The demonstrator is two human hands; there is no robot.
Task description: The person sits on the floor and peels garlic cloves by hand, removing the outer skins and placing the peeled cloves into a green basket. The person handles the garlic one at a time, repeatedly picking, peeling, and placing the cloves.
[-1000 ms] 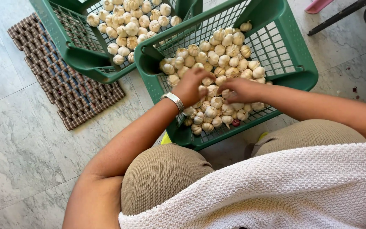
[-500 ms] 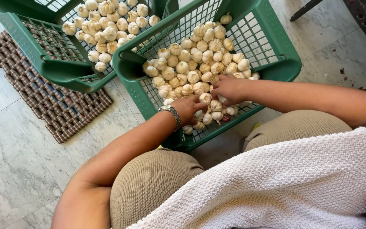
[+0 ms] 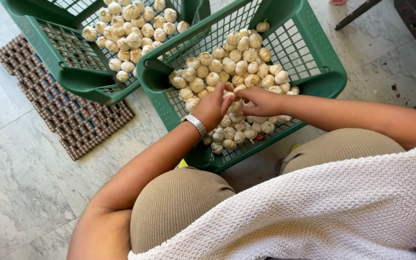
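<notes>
Left hand [image 3: 214, 107] and right hand [image 3: 261, 101] | grips jointly closed on one garlic bulb [image 3: 228, 95] | over near crate's [image 3: 323, 58] heap, so peelings stay inside

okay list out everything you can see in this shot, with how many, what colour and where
baskets: two, green plastic mesh, side by side on the floor, top of view
garlic bulbs: many, off-white, piled in both baskets
mat: one, brown woven, left, partly under the far basket
floor: pale marbled tiles
towel: one, white, over the lap
wristwatch: one, silver, left wrist
left hand: on the bulbs in the near basket
right hand: on the bulbs, beside the left
</notes>
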